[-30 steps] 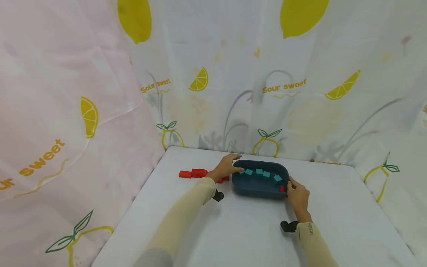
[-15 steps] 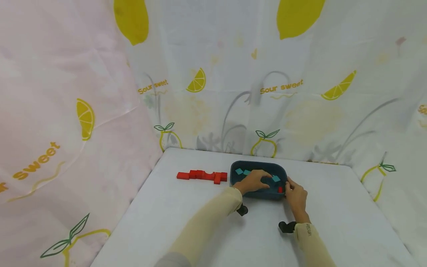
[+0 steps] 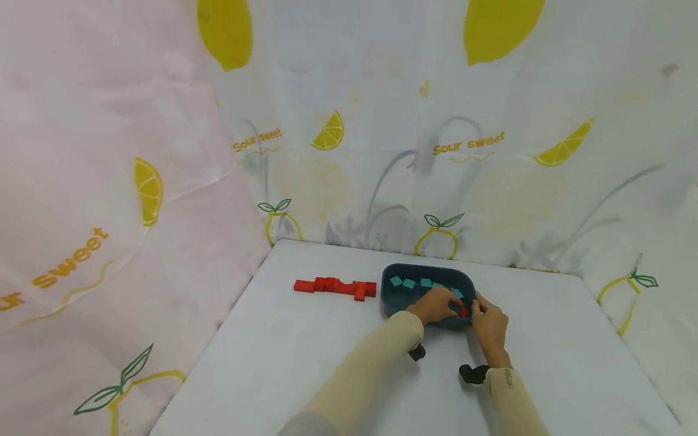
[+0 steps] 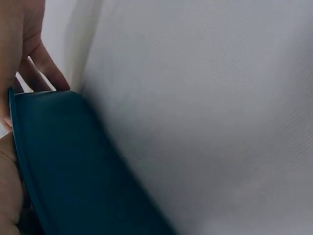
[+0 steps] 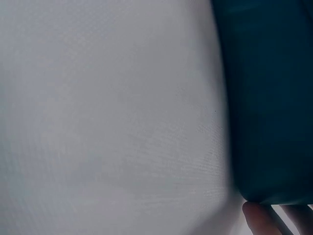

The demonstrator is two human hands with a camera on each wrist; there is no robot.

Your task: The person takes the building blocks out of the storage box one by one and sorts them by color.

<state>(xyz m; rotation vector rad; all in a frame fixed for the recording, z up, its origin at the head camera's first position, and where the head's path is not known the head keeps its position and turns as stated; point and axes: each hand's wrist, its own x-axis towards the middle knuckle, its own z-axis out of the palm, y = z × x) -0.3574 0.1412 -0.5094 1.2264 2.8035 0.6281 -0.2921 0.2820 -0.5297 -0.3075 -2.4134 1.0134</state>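
A dark teal oblong tub (image 3: pixel 400 301) stands on the white table, several light teal squares (image 3: pixel 408 283) along its inside. My left hand (image 3: pixel 434 304) reaches over the near wall into the tub, thumb and fingertips at a small red block (image 3: pixel 463 312) in the right end. Whether they pinch the block cannot be told. My right hand (image 3: pixel 490 324) holds the tub's right end, thumb at the rim and fingers (image 4: pixel 49 66) along the outside in the left wrist view. The right wrist view shows the tub's outer wall (image 5: pixel 274 107) and fingertips under its end.
Left of the tub, a row of red blocks (image 3: pixel 335 286) lies on the white table (image 3: pixel 305 339). Cloth with lemon prints (image 3: pixel 382 151) hangs behind the table and along its sides. Each wrist wears a black device (image 3: pixel 472 373).
My left hand has moved right, from the tub's left end across its inside to the red block. The right hand keeps its place on the tub, and the red row is uncovered.
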